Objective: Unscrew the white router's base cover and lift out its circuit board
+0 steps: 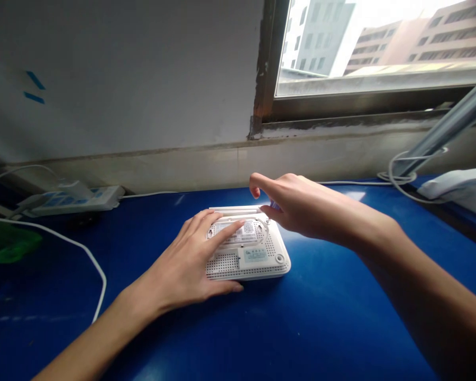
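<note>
A white router [275,246] lies underside up, showing vent holes, two labels and a round recess at its near right corner. My left hand [196,254] grips its left part, with the thumb along the near edge and the fingers spread over the top. Above the far right corner is my right hand [289,203], its fingers curled and its thumb near the casing. A small bluish-purple bit shows between those fingers; most of what they hold is hidden.
The router rests on a blue tabletop [301,317]. A white power strip [99,200] with plugs and a cable [91,246] lie at left, near a green plastic bag [8,241]. At right are a grey metal pole [440,127] and a white object [460,185]. Behind stand a wall and window.
</note>
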Motion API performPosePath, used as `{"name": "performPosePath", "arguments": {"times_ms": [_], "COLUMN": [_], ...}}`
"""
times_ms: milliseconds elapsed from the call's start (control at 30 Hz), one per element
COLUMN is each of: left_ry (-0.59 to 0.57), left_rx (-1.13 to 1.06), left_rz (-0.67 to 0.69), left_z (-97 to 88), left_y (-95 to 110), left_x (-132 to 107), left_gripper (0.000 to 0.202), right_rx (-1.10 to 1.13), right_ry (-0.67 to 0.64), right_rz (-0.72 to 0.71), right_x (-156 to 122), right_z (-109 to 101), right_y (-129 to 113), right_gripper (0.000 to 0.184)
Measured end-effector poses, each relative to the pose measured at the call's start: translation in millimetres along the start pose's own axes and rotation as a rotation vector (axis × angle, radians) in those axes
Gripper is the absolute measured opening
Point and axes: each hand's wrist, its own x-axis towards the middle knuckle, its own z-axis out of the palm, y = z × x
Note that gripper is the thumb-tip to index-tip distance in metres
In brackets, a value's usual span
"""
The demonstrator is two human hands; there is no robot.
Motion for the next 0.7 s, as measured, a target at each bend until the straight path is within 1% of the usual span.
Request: {"name": "performPosePath", "arguments": {"times_ms": [67, 133, 167, 233, 267, 333, 367, 467, 567, 600, 700], "left_ry": [0.002, 0.011, 0.021, 0.049, 0.065, 0.091, 0.100, 0.121, 0.127, 0.123, 0.111], "left_rx": [-0.002, 0.002, 0.004, 0.002, -0.002, -0.014, -0.023, -0.043, -0.042, -0.041, -0.043], "left_rz": [0.025, 0.033, 0.032, 0.035, 0.039, 0.051, 0.059, 0.074, 0.075, 0.075, 0.071], "left_z": [1.4, 3.1, 4.0, 5.7, 6.5, 7.8, 8.2, 8.3, 7.5, 7.3, 7.6], "left_y": [4.8, 7.2, 7.4, 6.5, 5.6, 4.0, 3.3, 2.4, 2.0, 1.9, 2.1], "left_x": [6.5, 10.0, 10.7, 10.4, 9.9, 8.8, 8.3, 6.4, 3.0, 1.6, -2.5], "left_gripper": [0.107, 0.107, 0.106, 0.105, 0.105, 0.106, 0.106, 0.106, 0.108, 0.109, 0.112], "right_rx": [0.002, -0.013, -0.030, -0.072, -0.085, -0.073, -0.048, 0.054, 0.114, 0.123, 0.142], "right_ry": [0.015, 0.034, 0.038, 0.042, 0.042, 0.040, 0.042, 0.072, 0.090, 0.085, 0.067], "right_rz": [-0.019, 0.000, 0.024, 0.093, 0.131, 0.179, 0.179, 0.097, -0.021, -0.052, -0.104], "right_x": [-0.9, -1.9, -2.2, -2.3, -1.9, -0.4, 0.5, 1.3, -2.5, -4.2, -7.2], "right_z": [0.0, 0.9, 1.5, 2.9, 3.8, 6.1, 7.6, 12.3, 14.5, 14.3, 12.5], "right_y": [2.0, 1.1, -0.3, -4.3, -6.2, -8.7, -9.0, -7.2, -6.1, -6.7, -11.0], "right_gripper": [0.028, 0.027, 0.024, 0.012, 0.010, 0.025, 0.028, 0.016, 0.045, 0.053, 0.063]}}
